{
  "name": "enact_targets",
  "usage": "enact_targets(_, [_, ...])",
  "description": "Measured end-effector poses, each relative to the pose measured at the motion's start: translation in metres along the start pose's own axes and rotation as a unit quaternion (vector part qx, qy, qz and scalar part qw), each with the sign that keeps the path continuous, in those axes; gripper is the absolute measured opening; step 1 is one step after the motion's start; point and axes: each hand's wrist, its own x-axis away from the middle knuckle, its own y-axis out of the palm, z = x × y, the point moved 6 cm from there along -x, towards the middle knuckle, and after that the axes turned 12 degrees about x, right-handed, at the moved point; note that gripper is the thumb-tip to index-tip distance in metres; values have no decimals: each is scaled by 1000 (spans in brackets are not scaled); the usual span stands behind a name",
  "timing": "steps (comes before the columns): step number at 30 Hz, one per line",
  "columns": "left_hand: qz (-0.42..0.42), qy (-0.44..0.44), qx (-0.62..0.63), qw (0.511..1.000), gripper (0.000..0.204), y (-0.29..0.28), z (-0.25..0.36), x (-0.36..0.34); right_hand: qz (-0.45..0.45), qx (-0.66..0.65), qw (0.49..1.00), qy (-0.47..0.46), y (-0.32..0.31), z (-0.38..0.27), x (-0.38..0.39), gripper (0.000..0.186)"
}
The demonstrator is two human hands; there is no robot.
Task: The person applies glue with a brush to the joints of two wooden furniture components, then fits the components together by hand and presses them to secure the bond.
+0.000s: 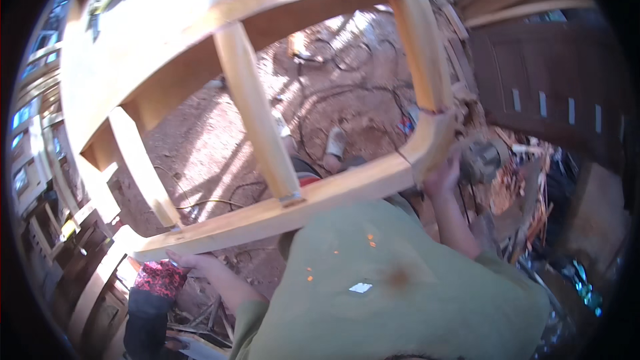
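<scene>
A large pale wooden frame (347, 187) lies across the view, with a long near rail, several upright slats and a curved far rail. My left hand (193, 263) grips the near rail from below, close to its left end. At the right end, my right hand (443, 175) is closed round the underside of the curved corner piece (433, 137). Both hands' fingers are partly hidden by the wood. The middle slat (257, 107) meets the near rail in front of my green shirt (380, 280). My bare feet show through the frame's opening.
Black cable (303, 103) loops over the reddish dirt floor beyond the rail. Right stand a dark brown panel (527, 80) and a greyish round object (483, 157), beside wood scraps. At lower left is a red-and-black patterned item (160, 277) atop something dark. More timber (40, 147) is stacked left.
</scene>
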Motion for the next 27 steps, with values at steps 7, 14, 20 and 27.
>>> enact_targets(7, [-20,-75,121,990,76,31,-3,1,-320,183,923,-108,41,-44,-79,85])
enact_targets(14, [-48,35,64,996,72,74,14,16,-223,40,965,-133,49,-45,-45,84])
enact_targets(20, [-72,-81,75,991,71,33,-1,17,0,43,991,-128,-48,7,-4,83])
enact_targets(27, [-99,-154,122,976,78,74,4,46,-82,157,945,-276,54,-56,-32,81])
